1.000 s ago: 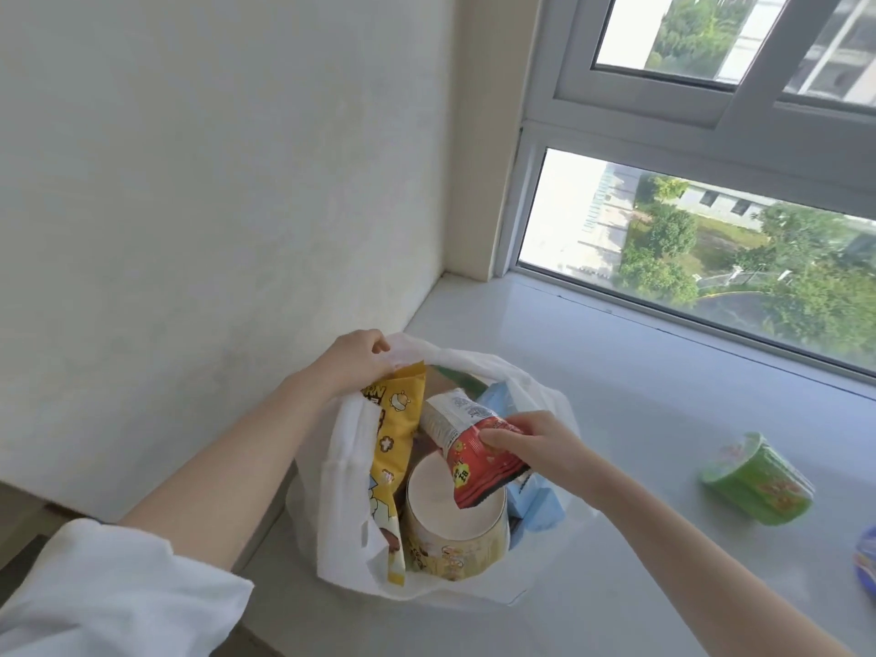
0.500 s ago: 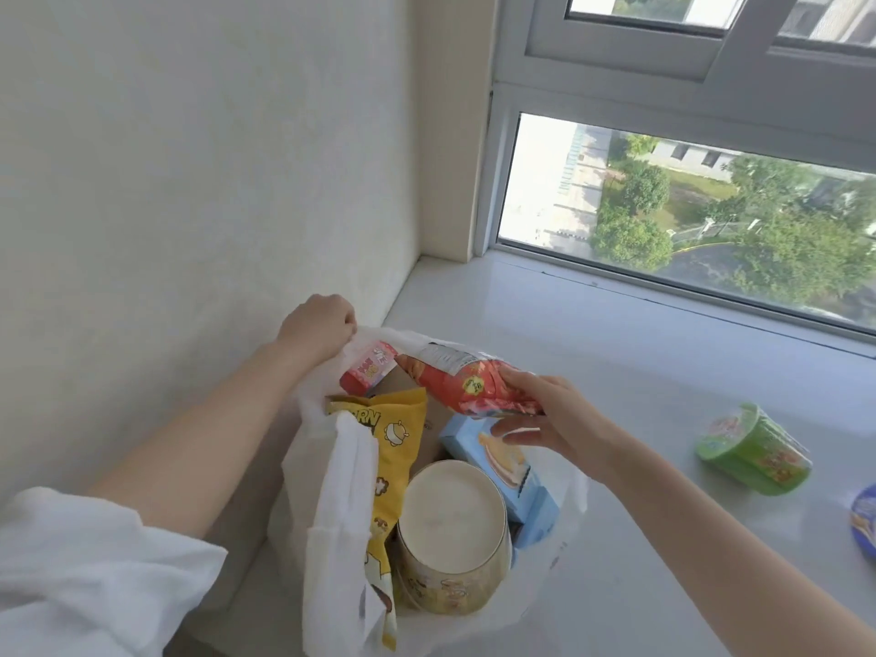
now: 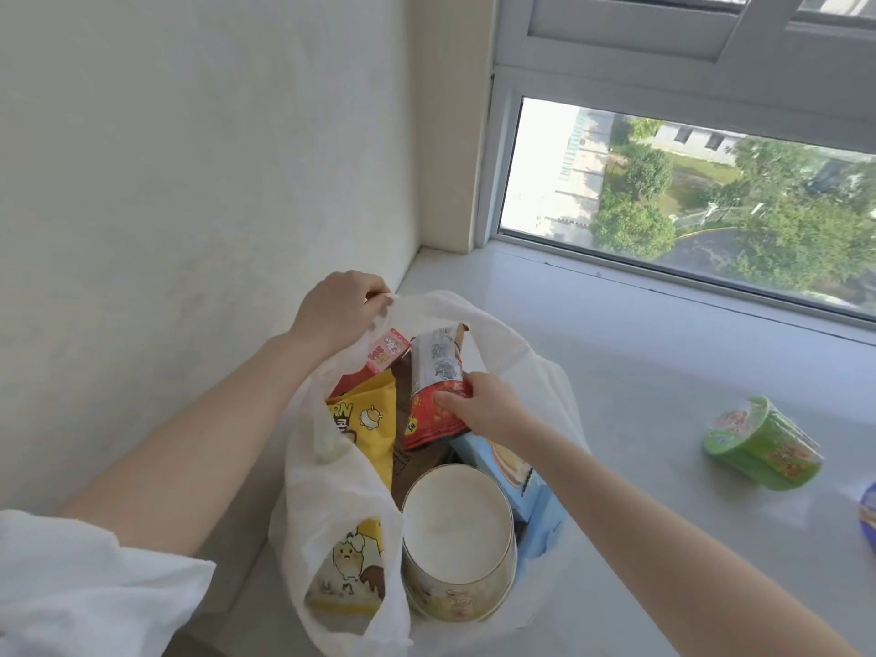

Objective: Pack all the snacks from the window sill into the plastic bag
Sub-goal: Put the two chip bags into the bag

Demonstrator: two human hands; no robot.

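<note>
The red packet (image 3: 433,410) stands half inside the bag (image 3: 516,353), pinched by the right hand (image 3: 483,407). The left hand (image 3: 339,310) grips the bag's far rim, holding it open. Best slide the packet down between popcorn bag (image 3: 367,426) and blue box (image 3: 514,471). A green cup (image 3: 763,450) waits on the sill (image 3: 640,362).

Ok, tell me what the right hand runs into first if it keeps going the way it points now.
The right hand, gripping the red snack packet, points toward the bag's far-left side. Going straight on, the packet would probably meet the small pink box first, with the left hand holding the plastic bag just beyond. Depth is unclear.
</note>
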